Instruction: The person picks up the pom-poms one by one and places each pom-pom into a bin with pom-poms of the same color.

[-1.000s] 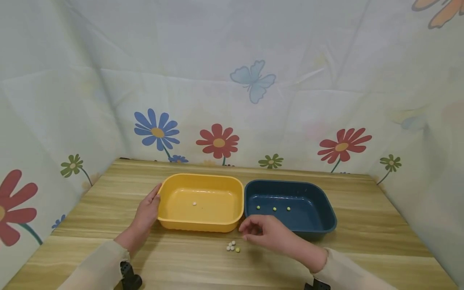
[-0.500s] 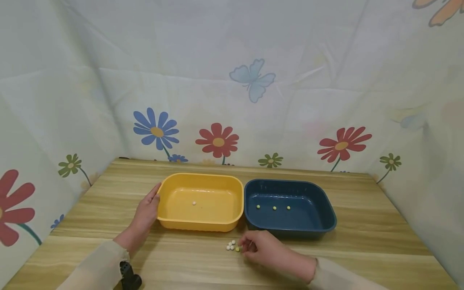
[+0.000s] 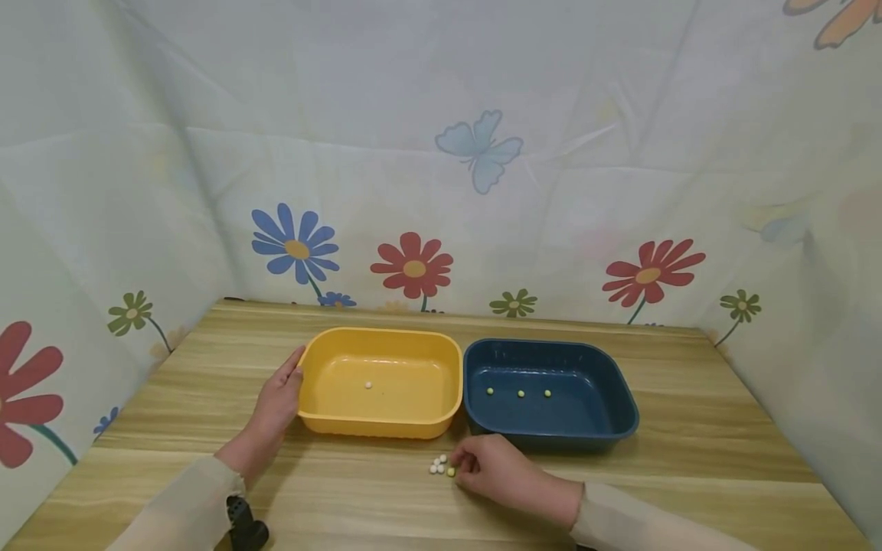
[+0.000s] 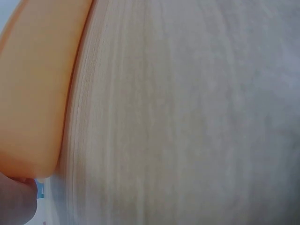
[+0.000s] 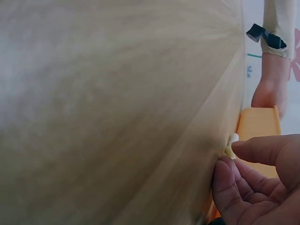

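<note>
My left hand [image 3: 279, 394] lies with its fingers along the outer left wall of a yellow bin [image 3: 379, 426]. In the left wrist view, part of that hand shows low beside the bin wall [image 4: 35, 93]. My right hand [image 3: 496, 468] is low over the table, index finger and thumb apart right at a small yellow-green ball [image 3: 451, 472]. The right wrist view shows the ball [image 5: 228, 150] near the fingertips, the other fingers curled in. Several small white balls [image 3: 437, 464] lie just left of it. One white ball [image 3: 368, 385] rests inside the yellow bin.
A dark blue bin [image 3: 558, 441] stands against the yellow bin's right side, with three yellow-green balls [image 3: 521, 394] in a row on its floor. Both stand on a wood-grain table [image 3: 710, 444]. A flower-printed cloth [image 3: 551, 229] hangs behind and at the sides.
My right hand has come down from the blue bin's front edge to the table beside the yellow-green ball. My left hand has stayed at the yellow bin.
</note>
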Motion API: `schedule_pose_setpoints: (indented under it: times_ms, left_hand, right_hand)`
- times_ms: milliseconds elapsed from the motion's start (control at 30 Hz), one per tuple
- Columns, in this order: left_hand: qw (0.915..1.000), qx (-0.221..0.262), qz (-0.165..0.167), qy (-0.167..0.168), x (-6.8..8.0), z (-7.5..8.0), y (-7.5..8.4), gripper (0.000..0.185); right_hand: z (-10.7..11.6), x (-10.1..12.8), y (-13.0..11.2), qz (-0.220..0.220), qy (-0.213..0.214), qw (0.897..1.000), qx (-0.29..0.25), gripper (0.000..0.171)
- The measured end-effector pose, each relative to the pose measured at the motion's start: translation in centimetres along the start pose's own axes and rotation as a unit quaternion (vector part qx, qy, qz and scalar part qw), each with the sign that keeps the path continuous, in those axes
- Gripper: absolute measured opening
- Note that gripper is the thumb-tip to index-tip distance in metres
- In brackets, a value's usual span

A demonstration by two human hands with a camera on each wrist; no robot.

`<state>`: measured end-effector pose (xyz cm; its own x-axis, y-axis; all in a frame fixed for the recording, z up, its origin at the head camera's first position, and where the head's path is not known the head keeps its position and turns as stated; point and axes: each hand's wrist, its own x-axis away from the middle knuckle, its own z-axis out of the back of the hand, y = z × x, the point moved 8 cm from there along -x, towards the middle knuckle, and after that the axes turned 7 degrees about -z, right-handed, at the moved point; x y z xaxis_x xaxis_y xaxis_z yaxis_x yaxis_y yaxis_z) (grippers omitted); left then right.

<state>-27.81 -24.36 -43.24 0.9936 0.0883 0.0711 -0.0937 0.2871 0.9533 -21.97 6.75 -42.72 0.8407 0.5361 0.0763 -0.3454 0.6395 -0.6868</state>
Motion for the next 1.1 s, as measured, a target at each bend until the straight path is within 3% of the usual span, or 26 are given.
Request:
schedule_pose_setpoints:
  times_ms: [667,867,1100]
  left_hand:
    - [0.9998,-0.001,0.018,0.005,-0.1,0.3,-0.2,0.055]
    - [1.0000,0.000,0.003,-0.001,-0.2,0.1,0.1,0.055]
    - [1.0000,-0.002,0.010,0.001,0.0,0.1,0.2,0.055]
  right_hand:
    - [-0.1,-0.4,-0.9,0.022,0.009,0.999,0.034,0.013]
    - [0.3,0.0,-0.8,0.004,-0.017,1.000,-0.005,0.009]
    - [1.4,0.9,-0.1,-0.021,-0.052,0.997,-0.054,0.003]
